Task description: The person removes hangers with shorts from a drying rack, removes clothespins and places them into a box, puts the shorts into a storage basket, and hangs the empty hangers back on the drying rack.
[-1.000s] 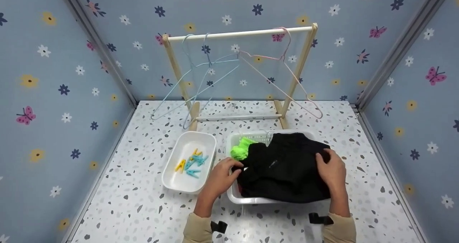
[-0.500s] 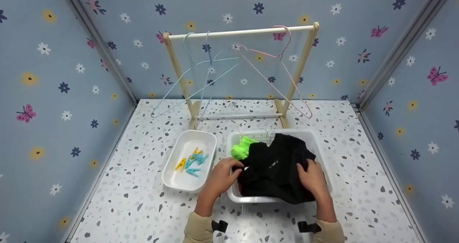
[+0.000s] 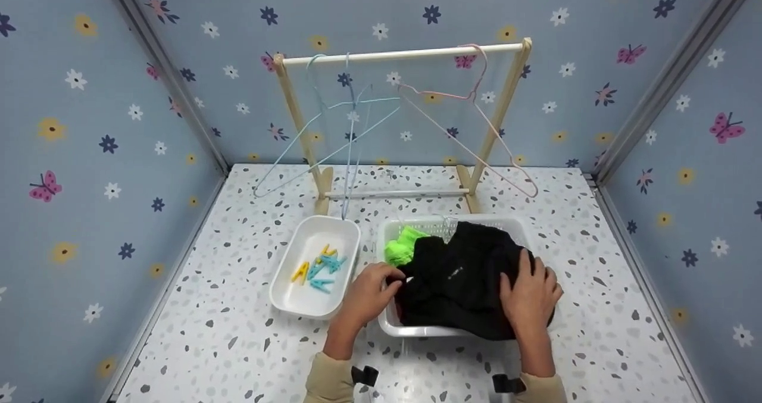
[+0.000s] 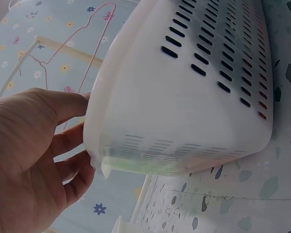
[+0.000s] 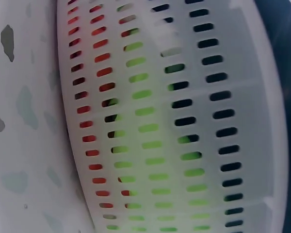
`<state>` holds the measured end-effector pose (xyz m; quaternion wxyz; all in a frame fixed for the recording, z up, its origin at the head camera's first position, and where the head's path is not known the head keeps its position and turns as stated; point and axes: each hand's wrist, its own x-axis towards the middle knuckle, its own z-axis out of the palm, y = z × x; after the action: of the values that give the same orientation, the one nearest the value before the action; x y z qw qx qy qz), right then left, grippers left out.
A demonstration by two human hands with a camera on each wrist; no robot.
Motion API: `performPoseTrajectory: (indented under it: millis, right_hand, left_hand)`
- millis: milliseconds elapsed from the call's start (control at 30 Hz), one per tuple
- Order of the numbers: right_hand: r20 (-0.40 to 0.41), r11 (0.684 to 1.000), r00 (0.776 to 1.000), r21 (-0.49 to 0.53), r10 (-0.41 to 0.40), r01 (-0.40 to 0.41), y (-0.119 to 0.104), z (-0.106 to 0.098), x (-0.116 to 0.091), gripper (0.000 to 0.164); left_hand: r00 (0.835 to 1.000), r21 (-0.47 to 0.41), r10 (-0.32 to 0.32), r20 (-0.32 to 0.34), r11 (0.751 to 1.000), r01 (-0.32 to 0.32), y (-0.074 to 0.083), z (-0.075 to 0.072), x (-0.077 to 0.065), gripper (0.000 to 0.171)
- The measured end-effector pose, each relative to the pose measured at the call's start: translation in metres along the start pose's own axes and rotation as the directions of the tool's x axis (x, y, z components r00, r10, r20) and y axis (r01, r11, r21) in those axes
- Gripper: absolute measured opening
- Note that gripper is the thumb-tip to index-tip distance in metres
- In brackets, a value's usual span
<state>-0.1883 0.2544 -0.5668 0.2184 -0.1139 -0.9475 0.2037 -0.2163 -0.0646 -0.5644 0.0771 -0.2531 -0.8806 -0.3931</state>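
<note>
A black garment (image 3: 476, 284) with a small pale print lies heaped in a white perforated basket (image 3: 417, 331) and hangs over its front rim. At the basket's left end my left hand (image 3: 370, 290) pinches the garment's edge between thumb and fingers. In the left wrist view those fingertips (image 4: 80, 107) pass out of sight behind the basket's rim. My right hand (image 3: 530, 290) rests on the garment's right side with its fingers spread. The right wrist view shows only the basket's holed side wall (image 5: 155, 121), with green, red and dark cloth behind it.
Bright green cloth (image 3: 405, 245) lies in the basket's back left corner. To the left stands a white tray (image 3: 286, 305) with several yellow and blue clothespins (image 3: 321, 285). Behind, a wooden rack (image 3: 405, 53) carries blue hangers (image 3: 286, 150) and a pink hanger (image 3: 443, 130).
My right hand moved left with the garment's right edge, then back a little to the right, and its fingers spread. The left hand stayed put. The hangers swung slightly.
</note>
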Motion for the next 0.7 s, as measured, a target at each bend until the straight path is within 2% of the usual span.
performPoseTrajectory:
  millis: [100, 267, 433, 500, 567, 633, 700]
  right_hand:
    - [-0.001, 0.999, 1.0, 0.05, 0.007, -0.007, 0.002, -0.005, -0.002, 0.061]
    - [-0.05, 0.994, 0.999, 0.105, -0.016, 0.021, 0.004, -0.013, -0.003, 0.057]
    - [-0.07, 0.992, 0.997, 0.116, -0.042, 0.049, 0.005, -0.016, 0.0, 0.054]
    - [-0.06, 0.991, 0.996, 0.108, -0.069, 0.075, 0.002, -0.016, 0.001, 0.053]
    - [-0.036, 0.989, 0.993, 0.096, -0.109, 0.112, -0.002, -0.018, 0.0, 0.054]
    - [0.001, 0.983, 0.986, 0.084, -0.166, 0.165, -0.007, -0.019, -0.001, 0.057]
    - [0.051, 0.973, 0.974, 0.082, -0.222, 0.217, -0.013, -0.019, -0.003, 0.06]
  left_hand:
    - [1.0, -0.011, -0.001, -0.004, 1.0, 0.001, 0.0, 0.001, -0.001, 0.011]
    - [1.0, -0.07, -0.011, -0.017, 0.997, 0.01, -0.003, 0.0, -0.004, 0.011]
    - [0.995, -0.077, -0.011, -0.095, 0.997, 0.004, -0.007, 0.0, -0.006, 0.01]
    - [0.988, -0.025, 0.008, -0.151, 1.0, -0.012, -0.007, 0.0, -0.006, 0.009]
    - [0.978, 0.069, 0.044, -0.204, 0.997, -0.031, -0.007, 0.001, -0.005, 0.011]
    - [0.967, 0.195, 0.082, -0.242, 0.98, -0.034, -0.006, 0.003, -0.006, 0.016]
    - [0.965, 0.299, 0.088, -0.249, 0.954, -0.01, -0.004, 0.005, -0.008, 0.025]
